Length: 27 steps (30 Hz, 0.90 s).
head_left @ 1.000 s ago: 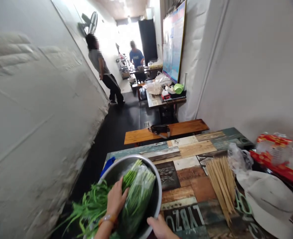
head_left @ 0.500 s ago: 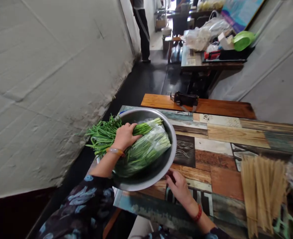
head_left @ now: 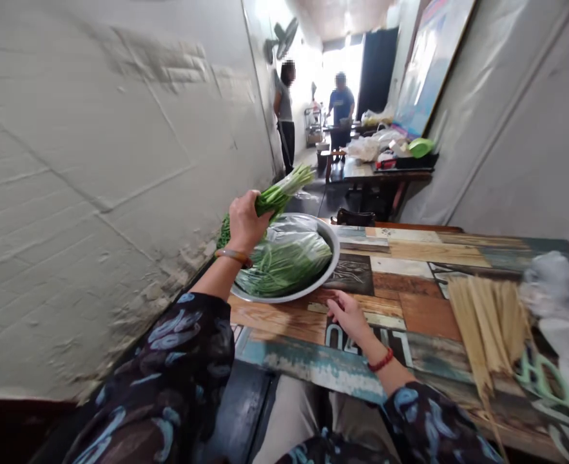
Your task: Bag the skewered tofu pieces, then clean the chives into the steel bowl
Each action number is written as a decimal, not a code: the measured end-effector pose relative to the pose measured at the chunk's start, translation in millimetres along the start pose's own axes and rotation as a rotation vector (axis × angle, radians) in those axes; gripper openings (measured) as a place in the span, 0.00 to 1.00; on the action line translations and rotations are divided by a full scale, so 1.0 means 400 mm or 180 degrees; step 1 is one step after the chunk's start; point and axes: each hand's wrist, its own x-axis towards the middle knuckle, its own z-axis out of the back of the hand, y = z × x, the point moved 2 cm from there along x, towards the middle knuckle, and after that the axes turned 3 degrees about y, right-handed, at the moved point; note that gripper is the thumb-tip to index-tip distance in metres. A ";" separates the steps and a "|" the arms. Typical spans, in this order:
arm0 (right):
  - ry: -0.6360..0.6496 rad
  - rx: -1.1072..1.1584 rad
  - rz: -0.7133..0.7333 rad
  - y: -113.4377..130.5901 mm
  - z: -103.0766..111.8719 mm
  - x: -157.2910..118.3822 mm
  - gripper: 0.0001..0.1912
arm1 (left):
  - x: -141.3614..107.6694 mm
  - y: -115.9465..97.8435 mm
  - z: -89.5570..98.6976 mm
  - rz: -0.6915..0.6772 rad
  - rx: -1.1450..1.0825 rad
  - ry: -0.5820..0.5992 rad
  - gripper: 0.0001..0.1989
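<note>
My left hand (head_left: 247,222) is wrapped round a bunch of leafy greens (head_left: 284,192), held up above the basin with its pale stalk ends pointing to the far right. Part of its leaves hangs behind my hand. Below it, a round metal basin (head_left: 333,258) stands on the table. Inside the basin lies a clear plastic bag of long, thin green stalks (head_left: 284,265). Just off the basin's near right side is my right hand (head_left: 346,312), low over the table, its fingers loosely bent and apart with nothing in them.
The table (head_left: 429,316) has a patchwork wood top. At its right lie a bundle of thin sticks (head_left: 490,322), green-handled scissors (head_left: 545,377) and plastic bags (head_left: 559,290). A black bag (head_left: 356,217) sits on the far bench. Two people stand farther back; a wall runs along the left.
My left hand has lifted the bunch of leafy greens up out of the basin. My right hand has come away from the basin's rim. The view has tilted up.
</note>
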 end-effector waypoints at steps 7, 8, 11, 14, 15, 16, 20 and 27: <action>-0.0172 0.1969 0.0690 0.238 0.052 -0.143 0.32 | -0.175 -0.319 0.183 -0.1539 0.0229 -0.0641 0.13; -0.0133 0.2283 0.0855 0.272 0.062 -0.176 0.33 | -0.226 -0.361 0.176 -0.1798 0.0242 -0.0571 0.12; -0.0306 0.2927 0.1069 0.331 0.083 -0.258 0.30 | -0.384 -0.456 0.138 -0.2389 0.0163 -0.0309 0.12; -0.0605 0.3234 0.0927 0.326 0.103 -0.306 0.24 | -0.514 -0.494 0.112 -0.2353 0.0037 -0.0070 0.14; -0.0637 0.3274 0.0897 0.318 0.115 -0.316 0.23 | -0.549 -0.495 0.110 -0.2261 0.0009 0.0028 0.15; -0.0653 0.3287 0.0907 0.310 0.130 -0.324 0.21 | -0.580 -0.489 0.111 -0.2174 -0.0006 0.0153 0.17; -0.0968 0.3170 0.1130 0.296 0.234 -0.338 0.18 | -0.667 -0.418 0.134 -0.1890 -0.0076 0.0605 0.25; -0.1180 0.2974 0.1259 0.344 0.366 -0.315 0.20 | -0.640 -0.276 0.193 -0.0360 -0.1305 0.0562 0.25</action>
